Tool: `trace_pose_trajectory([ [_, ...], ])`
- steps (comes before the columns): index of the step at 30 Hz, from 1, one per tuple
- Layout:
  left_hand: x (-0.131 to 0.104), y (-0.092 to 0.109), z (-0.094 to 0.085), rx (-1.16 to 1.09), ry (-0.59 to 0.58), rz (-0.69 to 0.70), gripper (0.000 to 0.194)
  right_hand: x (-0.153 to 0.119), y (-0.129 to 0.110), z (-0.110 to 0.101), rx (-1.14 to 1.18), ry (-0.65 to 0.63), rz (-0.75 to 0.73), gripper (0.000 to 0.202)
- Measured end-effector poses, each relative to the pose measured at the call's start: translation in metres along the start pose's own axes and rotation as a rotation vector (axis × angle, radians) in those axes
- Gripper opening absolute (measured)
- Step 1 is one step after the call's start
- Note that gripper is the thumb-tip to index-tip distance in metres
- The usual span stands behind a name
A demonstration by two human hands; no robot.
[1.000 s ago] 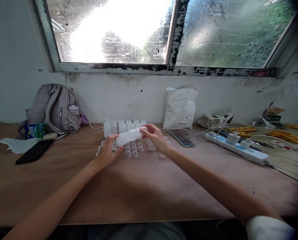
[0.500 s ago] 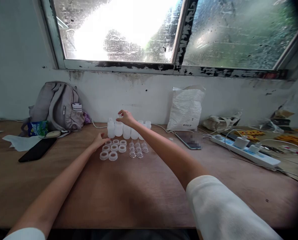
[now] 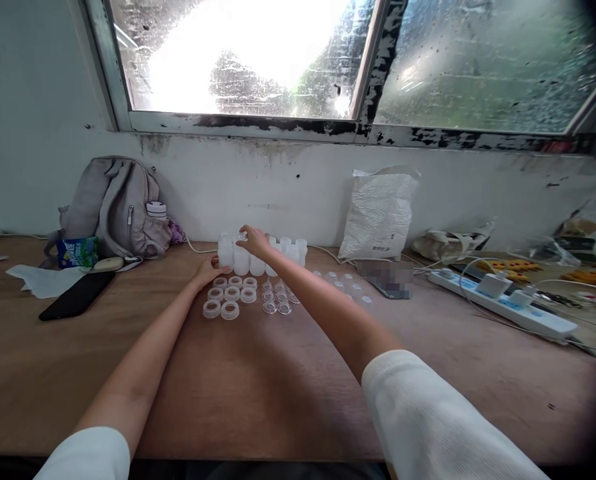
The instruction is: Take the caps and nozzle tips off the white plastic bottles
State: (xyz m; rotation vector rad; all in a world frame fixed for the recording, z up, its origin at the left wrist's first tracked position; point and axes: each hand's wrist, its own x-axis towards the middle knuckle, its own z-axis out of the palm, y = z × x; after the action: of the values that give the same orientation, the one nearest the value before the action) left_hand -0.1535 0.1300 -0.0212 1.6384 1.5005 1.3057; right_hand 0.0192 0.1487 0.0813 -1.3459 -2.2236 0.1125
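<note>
Translucent white bottles [image 3: 242,261] stand upright in a row near the wall. My right hand [image 3: 256,243] reaches over them, its fingers bent and pinched at the neck of the second bottle from the left. My left hand [image 3: 209,273] rests low beside the leftmost bottle [image 3: 225,252], thumb and fingers apart at its base; whether it touches is hard to see. In front lie several translucent collar rings [image 3: 230,310] in rows. To their right are clear teat-shaped pieces [image 3: 270,307], partly hidden by my right forearm.
Small translucent discs [image 3: 367,301] lie beyond my right forearm, near a phone [image 3: 393,291]. A white plastic bag [image 3: 378,217] leans on the wall. Power strip [image 3: 503,305] and cables lie at right. Backpack [image 3: 113,213], black phone [image 3: 75,297] and tissue [image 3: 45,280] are at left.
My left hand has moved up and right, from beside the rings to the leftmost bottle's base. My right hand has come slightly down at the second bottle. The discs now show past my forearm.
</note>
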Motion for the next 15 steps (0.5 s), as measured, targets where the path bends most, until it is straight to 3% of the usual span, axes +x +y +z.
trace_pose_trajectory([
  [6, -0.003, -0.001, 0.0, 0.036, -0.01, 0.044, 0.056, 0.0, -0.001, 0.001, -0.04, 0.02, 0.032, 0.035],
  [11, -0.007, 0.001, 0.002, 0.097, 0.028, 0.041, 0.057, -0.002, -0.004, 0.002, -0.076, 0.035, 0.063, 0.038],
  [15, -0.009, 0.009, 0.001, 0.142, 0.116, 0.055, 0.066, -0.005, -0.002, -0.009, -0.061, 0.09, 0.051, 0.039],
])
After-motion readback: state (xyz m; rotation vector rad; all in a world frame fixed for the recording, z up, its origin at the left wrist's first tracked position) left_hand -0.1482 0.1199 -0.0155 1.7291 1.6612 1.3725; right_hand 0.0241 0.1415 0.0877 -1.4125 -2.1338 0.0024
